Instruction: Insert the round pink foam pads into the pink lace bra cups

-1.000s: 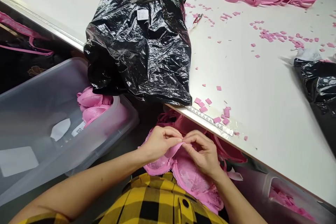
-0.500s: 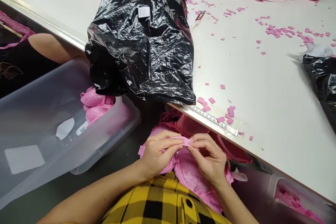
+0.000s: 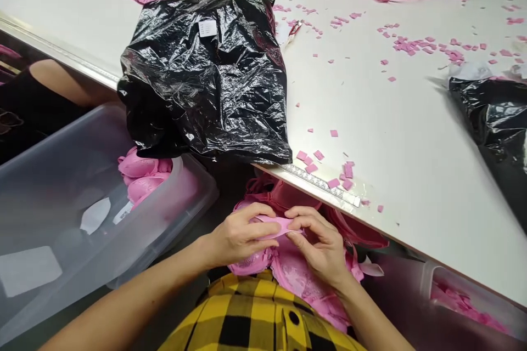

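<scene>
A pink lace bra [image 3: 294, 269] lies over my lap, below the table's edge. Both of my hands pinch a smooth pink band [image 3: 281, 225] of it, stretched between them. My left hand [image 3: 242, 233] holds the band's left part between thumb and fingers. Close beside it, my right hand [image 3: 321, 244] grips the right part with thumb and fingertips. Under and behind the hands, more pink bra cups [image 3: 284, 197] hang at the table edge. A whitish tag or strap end [image 3: 371, 267] sticks out right of my right hand.
A black plastic bag [image 3: 209, 82] overhangs the white table [image 3: 411, 164]. Pink scraps lie around a measuring tape [image 3: 325, 184] and small red snips [image 3: 294, 30]. A clear bin [image 3: 61, 175] with bras stands left; another bin [image 3: 428, 279] is lower right. Someone's arm [image 3: 61, 82] shows at left.
The view has shifted slightly, so the table and bag sit further left. My left hand's fingers have spread a little along the band, and more of the band shows.
</scene>
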Action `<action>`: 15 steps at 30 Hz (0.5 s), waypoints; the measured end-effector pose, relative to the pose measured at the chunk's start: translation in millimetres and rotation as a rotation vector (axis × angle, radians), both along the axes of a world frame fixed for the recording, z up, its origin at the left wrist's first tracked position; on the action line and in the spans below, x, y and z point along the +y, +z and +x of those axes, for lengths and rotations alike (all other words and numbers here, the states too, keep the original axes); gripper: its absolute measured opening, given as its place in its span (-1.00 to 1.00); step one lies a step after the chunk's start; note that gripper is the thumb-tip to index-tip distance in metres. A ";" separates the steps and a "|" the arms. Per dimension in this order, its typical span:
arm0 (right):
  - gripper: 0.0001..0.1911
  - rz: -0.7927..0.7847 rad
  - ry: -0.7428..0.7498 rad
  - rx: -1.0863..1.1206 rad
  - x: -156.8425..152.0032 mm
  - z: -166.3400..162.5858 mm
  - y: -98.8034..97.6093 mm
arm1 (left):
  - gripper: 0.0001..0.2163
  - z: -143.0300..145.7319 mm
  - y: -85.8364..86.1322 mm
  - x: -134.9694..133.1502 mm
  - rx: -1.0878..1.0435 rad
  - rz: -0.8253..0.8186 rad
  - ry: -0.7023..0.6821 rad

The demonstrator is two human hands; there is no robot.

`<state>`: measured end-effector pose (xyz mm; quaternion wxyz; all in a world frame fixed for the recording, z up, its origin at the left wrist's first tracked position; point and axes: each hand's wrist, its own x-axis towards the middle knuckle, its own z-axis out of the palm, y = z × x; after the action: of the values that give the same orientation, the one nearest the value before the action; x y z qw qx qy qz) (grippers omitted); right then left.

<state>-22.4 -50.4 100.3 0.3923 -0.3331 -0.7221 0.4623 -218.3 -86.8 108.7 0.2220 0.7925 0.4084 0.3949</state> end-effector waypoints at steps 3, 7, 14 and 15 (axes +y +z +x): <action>-0.90 -0.027 0.031 0.012 -2.9 -1.6 -1.5 | -0.86 -1.2 1.7 0.2 -0.004 0.026 -0.020; -0.90 -0.077 0.000 0.045 -8.3 -8.4 -1.8 | -0.89 5.0 10.6 -0.6 -0.130 -0.087 0.067; -0.93 -0.507 -0.129 0.140 -14.2 -20.1 0.6 | -0.94 13.4 18.4 0.5 -0.188 -0.149 0.203; -0.91 -0.600 -0.121 0.166 -13.9 -20.9 0.5 | -0.93 12.8 17.7 0.1 -0.177 -0.113 0.195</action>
<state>-43.3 -64.3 100.9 0.3608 -0.4374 -0.4979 0.6562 -205.4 -86.7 126.4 0.2622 0.6971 0.4841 0.4593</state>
